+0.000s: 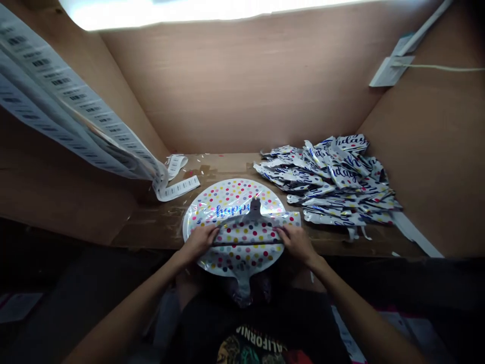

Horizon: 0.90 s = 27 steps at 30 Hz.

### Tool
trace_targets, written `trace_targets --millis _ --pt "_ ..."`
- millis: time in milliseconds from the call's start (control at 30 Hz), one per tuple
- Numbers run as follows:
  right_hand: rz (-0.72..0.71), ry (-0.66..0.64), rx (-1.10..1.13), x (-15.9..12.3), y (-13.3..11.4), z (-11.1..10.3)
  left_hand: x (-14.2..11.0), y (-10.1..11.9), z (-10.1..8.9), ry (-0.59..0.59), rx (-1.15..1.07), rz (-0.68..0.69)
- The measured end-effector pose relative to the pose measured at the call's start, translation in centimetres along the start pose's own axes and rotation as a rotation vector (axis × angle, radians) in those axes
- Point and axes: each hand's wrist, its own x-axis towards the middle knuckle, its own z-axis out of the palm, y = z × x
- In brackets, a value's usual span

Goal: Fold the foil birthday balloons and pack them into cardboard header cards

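A flat foil balloon point(244, 233), white with coloured dots, is partly folded over, its grey tail pointing away from me. It lies across another flat round balloon point(235, 194) lettered "happy", whose lower edge and tail hang past the table edge towards my lap. My left hand point(200, 242) pinches the folded balloon's left end between thumb and fingers. At its right end, my right hand point(297, 243) grips it the same way. Whether more balloons lie underneath, I cannot tell.
A heap of folded dotted balloons point(333, 177) lies to the right on the cardboard surface. Long strips of barcode labels point(87, 108) hang at the left, with a loose end point(180, 188) on the table. Cardboard walls point(242, 86) enclose the back and sides under a bright lamp point(212, 11).
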Motion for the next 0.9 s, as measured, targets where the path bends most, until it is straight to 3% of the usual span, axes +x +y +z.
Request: trace_targets --millis 67,200,267,367,433,467,500,567,667,767,900 --pt "0.127 -0.039 -0.141 1.2 -0.6 -0.1 2.7 1.6 -1.7 -0.065 0.065 -0.119" --pt "0.149 -0.090 -0.211 2.2 -1.3 -0.1 8.0 6.1 -3.4 -0.060 0.024 -0.063" --pt "0.141 -0.046 -0.176 1.9 -1.0 -0.3 9.7 8.2 -3.5 -0.133 -0.048 -0.028" --pt "0.159 0.242 -0.004 0.4 -0.5 -1.1 9.8 9.9 -3.5 -0.283 -0.159 0.024" --pt "0.266 0.477 0.222 -0.9 -1.0 -1.4 8.3 10.1 -3.6 -0.316 -0.285 0.059" --pt "0.351 0.530 0.382 -1.4 -1.5 -1.5 7.2 10.0 -3.6 -0.304 -0.396 0.064" --pt "0.437 0.513 0.574 -1.7 -2.2 -1.5 6.0 9.9 -3.5 -0.284 -0.532 0.062" --pt "0.534 0.292 1.001 -1.9 -4.0 -1.3 3.5 10.1 -2.9 -0.230 -0.816 0.030" --pt "0.444 -0.110 1.465 -1.1 -6.1 -1.5 0.6 11.0 -1.7 -0.175 -1.048 -0.085" --pt "0.382 -0.234 1.631 -0.1 -6.8 -2.0 -0.5 12.0 -0.7 -0.092 -1.161 -0.179" --pt "0.406 -0.213 1.530 0.9 -6.4 -2.1 -0.3 11.8 -0.3 -0.017 -1.276 0.038"
